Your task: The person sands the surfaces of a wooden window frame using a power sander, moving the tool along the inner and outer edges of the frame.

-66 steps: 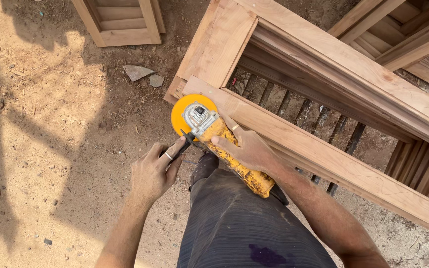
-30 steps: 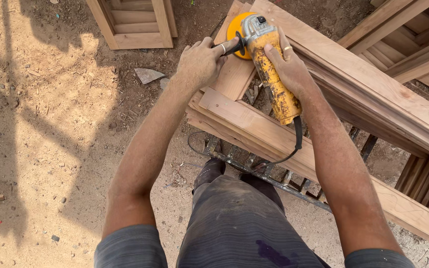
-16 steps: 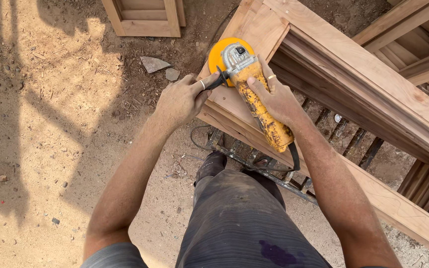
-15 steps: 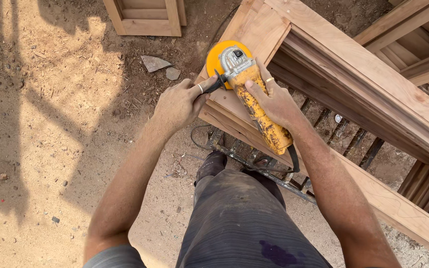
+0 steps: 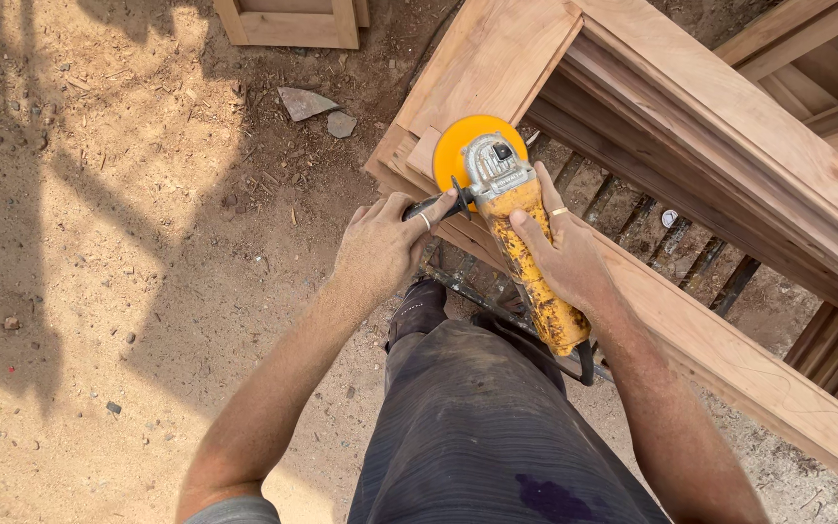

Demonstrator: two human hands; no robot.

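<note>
The person is working a yellow angle grinder (image 5: 526,252) against the near corner of a wooden frame (image 5: 729,359), with its round orange disc (image 5: 458,146) lying flat on the wood at about twelve o'clock from the hands. The right hand (image 5: 569,262) is wrapping the worn, paint-chipped body, fingers curled tight around it and thumb pressing on the near side. The left hand (image 5: 380,247) is closing on the black side handle (image 5: 438,204), which juts out toward nine o'clock from the grey metal head (image 5: 499,170).

The tool is probably fairly heavy and rigid, with most of its weight at the head (the spinning disc would also tug sideways), so the two-handed hold on body and side handle looks like the right place to take it. The scuffed casing may be a little slick with dust. A black cord (image 5: 584,364) is trailing from the tail at five o'clock, over a metal grate (image 5: 632,218) under the frame. Two stones (image 5: 317,107) are lying on the dirt at eleven o'clock.
</note>
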